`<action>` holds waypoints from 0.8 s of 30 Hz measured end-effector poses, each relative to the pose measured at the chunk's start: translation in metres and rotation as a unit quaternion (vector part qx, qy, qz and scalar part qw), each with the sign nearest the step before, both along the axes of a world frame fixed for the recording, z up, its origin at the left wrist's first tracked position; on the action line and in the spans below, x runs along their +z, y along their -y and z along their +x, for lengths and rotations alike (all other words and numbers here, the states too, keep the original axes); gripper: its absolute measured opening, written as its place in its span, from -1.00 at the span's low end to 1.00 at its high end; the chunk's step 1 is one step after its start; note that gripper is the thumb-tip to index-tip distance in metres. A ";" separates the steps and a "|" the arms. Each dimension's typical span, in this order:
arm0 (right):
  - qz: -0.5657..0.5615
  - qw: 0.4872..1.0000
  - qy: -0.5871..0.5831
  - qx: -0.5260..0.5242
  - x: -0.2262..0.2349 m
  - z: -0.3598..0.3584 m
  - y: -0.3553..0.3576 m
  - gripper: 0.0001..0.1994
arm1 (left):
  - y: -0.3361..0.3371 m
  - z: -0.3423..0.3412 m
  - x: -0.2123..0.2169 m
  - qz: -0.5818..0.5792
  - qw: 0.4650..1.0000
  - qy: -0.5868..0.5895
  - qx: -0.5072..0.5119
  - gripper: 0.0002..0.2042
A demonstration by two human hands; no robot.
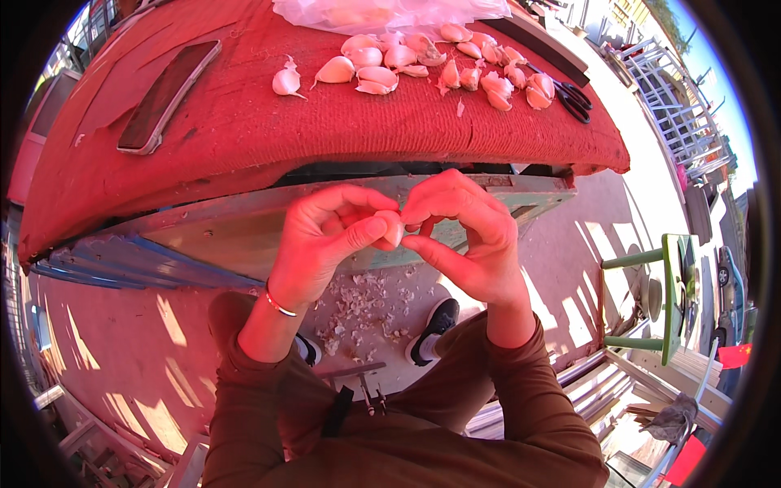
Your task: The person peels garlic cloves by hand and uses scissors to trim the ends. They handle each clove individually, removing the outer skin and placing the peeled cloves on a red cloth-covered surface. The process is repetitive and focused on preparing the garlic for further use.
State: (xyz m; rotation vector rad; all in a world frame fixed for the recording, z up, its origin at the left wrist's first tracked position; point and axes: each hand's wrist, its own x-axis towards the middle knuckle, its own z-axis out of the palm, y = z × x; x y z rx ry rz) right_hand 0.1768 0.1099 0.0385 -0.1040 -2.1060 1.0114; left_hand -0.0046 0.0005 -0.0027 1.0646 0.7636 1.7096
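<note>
**Peeling garlic off the table edge**

The garlic clove [393, 228] sits dead centre, pinched between both your hands just off the table's front edge, so the skins drop clear. Your left hand [325, 236] clamps it with thumb and fingers; your right hand [468, 240] closes on its tip, nails in. Papery peel scraps [362, 313] litter the floor at 6 o'clock. More cloves [423, 65] wait at 12 on the red table [244, 130], scissors [573, 98] at 1, phone [167, 96] at 10.

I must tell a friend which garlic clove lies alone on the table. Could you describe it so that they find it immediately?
Look at the table with the red cloth. Along its far edge, in front of a clear plastic bag, lies a scatter of garlic cloves. The lone clove is the leftmost one, set apart from the rest, on the side of the dark phone.
</note>
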 end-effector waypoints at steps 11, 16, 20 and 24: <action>0.045 0.999 0.000 0.021 -0.001 0.001 -0.006 -0.73 | 0.000 -0.001 -0.003 -0.009 1.000 0.008 -0.009 -0.83; -0.006 1.000 -0.010 0.001 0.001 0.000 0.001 -0.73 | 0.000 0.002 0.001 -0.011 1.000 0.018 -0.012 -0.83; 0.014 1.000 -0.006 0.003 0.001 0.000 0.000 -0.73 | 0.001 0.002 0.000 -0.013 1.000 0.013 -0.009 -0.83; 0.016 1.000 -0.012 0.015 -0.002 0.000 -0.003 -0.73 | 0.001 0.001 -0.002 -0.012 1.000 0.012 -0.014 -0.84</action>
